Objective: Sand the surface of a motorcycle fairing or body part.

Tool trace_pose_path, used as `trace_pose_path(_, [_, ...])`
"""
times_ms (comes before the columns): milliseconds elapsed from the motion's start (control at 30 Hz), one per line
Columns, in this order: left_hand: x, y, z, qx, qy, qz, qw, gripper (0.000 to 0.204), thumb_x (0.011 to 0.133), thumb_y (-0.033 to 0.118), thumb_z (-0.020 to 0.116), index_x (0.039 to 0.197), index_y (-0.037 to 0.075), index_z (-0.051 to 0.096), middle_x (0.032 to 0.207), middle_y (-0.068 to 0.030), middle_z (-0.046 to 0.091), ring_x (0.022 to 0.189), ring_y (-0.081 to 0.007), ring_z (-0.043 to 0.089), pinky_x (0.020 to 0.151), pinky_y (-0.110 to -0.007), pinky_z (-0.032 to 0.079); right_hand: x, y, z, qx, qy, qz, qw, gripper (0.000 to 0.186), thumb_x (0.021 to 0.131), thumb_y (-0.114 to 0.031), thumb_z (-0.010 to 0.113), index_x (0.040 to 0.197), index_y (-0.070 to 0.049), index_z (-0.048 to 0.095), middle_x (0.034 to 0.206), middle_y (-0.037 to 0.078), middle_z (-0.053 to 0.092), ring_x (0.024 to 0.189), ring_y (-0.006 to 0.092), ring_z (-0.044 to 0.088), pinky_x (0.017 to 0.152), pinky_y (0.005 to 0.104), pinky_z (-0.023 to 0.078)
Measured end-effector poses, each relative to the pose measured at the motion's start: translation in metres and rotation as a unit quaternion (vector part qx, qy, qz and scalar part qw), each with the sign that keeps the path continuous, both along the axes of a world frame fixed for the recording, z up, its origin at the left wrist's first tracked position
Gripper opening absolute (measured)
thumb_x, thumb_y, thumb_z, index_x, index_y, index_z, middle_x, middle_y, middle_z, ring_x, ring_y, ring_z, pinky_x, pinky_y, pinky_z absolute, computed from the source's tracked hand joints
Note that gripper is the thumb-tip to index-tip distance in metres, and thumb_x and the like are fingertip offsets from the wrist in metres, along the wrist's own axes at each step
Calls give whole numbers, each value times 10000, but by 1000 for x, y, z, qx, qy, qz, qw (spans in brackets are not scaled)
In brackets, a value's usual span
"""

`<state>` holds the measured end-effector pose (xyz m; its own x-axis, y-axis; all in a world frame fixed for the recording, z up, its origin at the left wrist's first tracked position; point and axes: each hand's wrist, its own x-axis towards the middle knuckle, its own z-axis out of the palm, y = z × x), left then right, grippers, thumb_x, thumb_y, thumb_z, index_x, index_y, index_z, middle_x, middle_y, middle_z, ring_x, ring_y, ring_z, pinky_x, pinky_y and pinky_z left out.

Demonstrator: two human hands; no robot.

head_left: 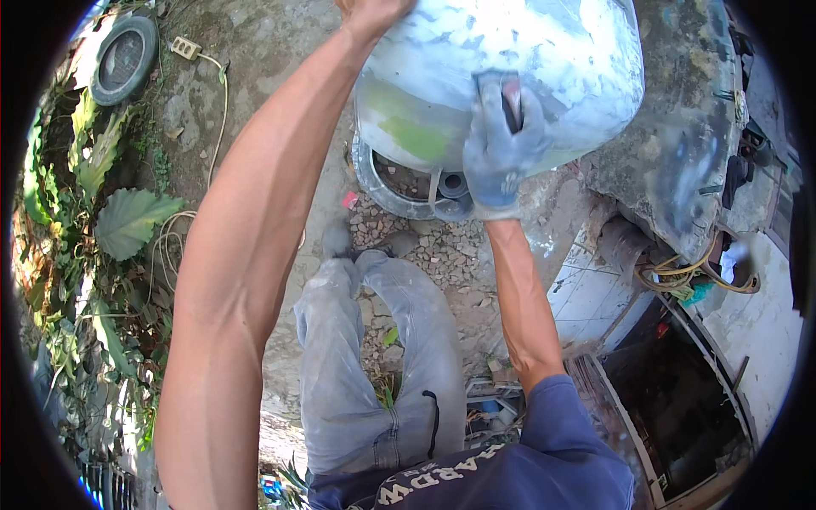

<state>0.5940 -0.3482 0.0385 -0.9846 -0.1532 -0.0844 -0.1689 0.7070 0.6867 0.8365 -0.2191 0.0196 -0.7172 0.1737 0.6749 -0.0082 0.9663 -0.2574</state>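
A large rounded panel point(586, 76), white and grey with smeared patches and a green area at its lower left, fills the top of the view. My right hand point(503, 153), in a blue-grey work glove, presses a dark piece of sandpaper point(486, 78) flat against its surface. Something reddish shows between the gloved fingers. At the top edge, my bare left hand point(378, 12) is by the panel's upper left side, its fingers mostly cut off by the frame. Beneath the panel sits a round grey ring-shaped stand point(378, 191), partly hidden.
Gravel point(450, 255) and rough concrete lie around my feet. A worn slab point(671, 127) stands at the right, with a yellow hose point(680, 268) below it. Leafy plants point(127, 223), an old tyre point(124, 61) and a power socket point(184, 48) with its cord are at the left.
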Motion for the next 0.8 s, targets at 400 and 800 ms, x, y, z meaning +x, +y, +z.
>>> trace_pose_path(400, [7,21,-6,-11,-25,16,1000,641,1051,529,541,1129,-79,729,1110,-370,745,1104,-532,728,976,-583,565,7,12,-14,7,-22,3,1000,337,938,-210,815,1274,-187,798,1242,124,617,1080,300,548,939,442,442])
trace_pose_path(800, [8,3,9,-7,17,-4,1000,647,1050,524,539,1145,-80,751,1147,-381,734,1123,-526,723,999,-570,558,-30,10,9,43,-15,15,999,328,941,-189,813,1267,-148,807,1168,108,614,1058,276,532,900,433,443])
